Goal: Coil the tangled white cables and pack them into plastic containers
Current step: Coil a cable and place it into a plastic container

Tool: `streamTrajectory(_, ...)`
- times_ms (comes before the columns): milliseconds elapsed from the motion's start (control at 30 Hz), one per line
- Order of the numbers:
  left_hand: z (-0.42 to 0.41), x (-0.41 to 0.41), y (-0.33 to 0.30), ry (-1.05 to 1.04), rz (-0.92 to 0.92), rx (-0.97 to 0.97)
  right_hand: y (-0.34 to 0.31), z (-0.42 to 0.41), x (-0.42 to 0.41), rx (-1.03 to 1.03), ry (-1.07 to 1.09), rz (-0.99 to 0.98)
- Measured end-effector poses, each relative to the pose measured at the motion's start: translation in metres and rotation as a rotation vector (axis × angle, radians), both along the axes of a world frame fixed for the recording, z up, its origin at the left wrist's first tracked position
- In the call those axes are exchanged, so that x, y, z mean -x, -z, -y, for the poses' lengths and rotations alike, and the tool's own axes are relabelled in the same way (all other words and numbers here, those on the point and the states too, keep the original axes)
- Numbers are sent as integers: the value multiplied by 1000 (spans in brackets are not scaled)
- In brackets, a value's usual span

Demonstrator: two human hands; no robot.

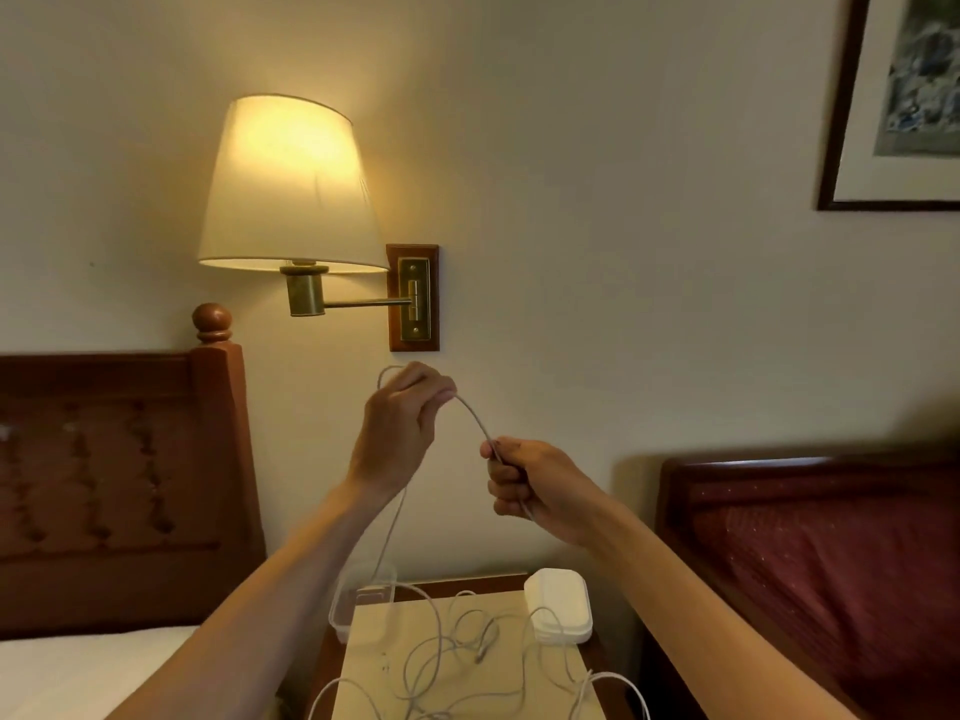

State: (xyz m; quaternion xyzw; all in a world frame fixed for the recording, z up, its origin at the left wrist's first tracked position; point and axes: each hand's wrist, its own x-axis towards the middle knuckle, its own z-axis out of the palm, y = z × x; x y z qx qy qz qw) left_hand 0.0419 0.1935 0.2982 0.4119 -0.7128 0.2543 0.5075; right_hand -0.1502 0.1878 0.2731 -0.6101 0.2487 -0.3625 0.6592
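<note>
I am seeing 1 thin white cable [474,415] arching in the air above the nightstand, its tail hanging down to a tangled heap of thin white cables [457,652] sprawling across the top. 1 clear open plastic container [358,610] and 1 white lidded plastic container [560,605] are sitting behind the heap.

Open air fills the frame's centre right. The lamp [289,185] juts out upper left; loose cables [457,652] and two containers [560,605] crowd the nightstand [363,683] below.
</note>
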Motion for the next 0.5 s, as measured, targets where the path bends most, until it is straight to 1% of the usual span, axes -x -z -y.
streamTrajectory(67, 0, -4, -10, 11, 0, 67, 1, -6, 1, -55, -60, 64)
streamTrajectory(133, -1, -6, -16, 59, 13, 92, -3, -11, 5, -120, -169, 134)
streamTrajectory(200, -1, -6, -20, 111, 0, 88, -11, -15, 10, -206, -281, 276)
streamTrajectory(300, 2, -7, -18, 140, -4, 55, -24, -20, 14, -271, -361, 486)
streamTrajectory(367, 6, -9, -13, 115, 15, 16, -32, -23, 13, -304, -408, 570)
streamTrajectory(433, 11, -14, -7, 40, -1, -9, -41, -24, 12, -341, -438, 627)
streamTrajectory(500, 16, -23, -3, -39, -15, -46, -52, -24, 14, -315, -380, 636)
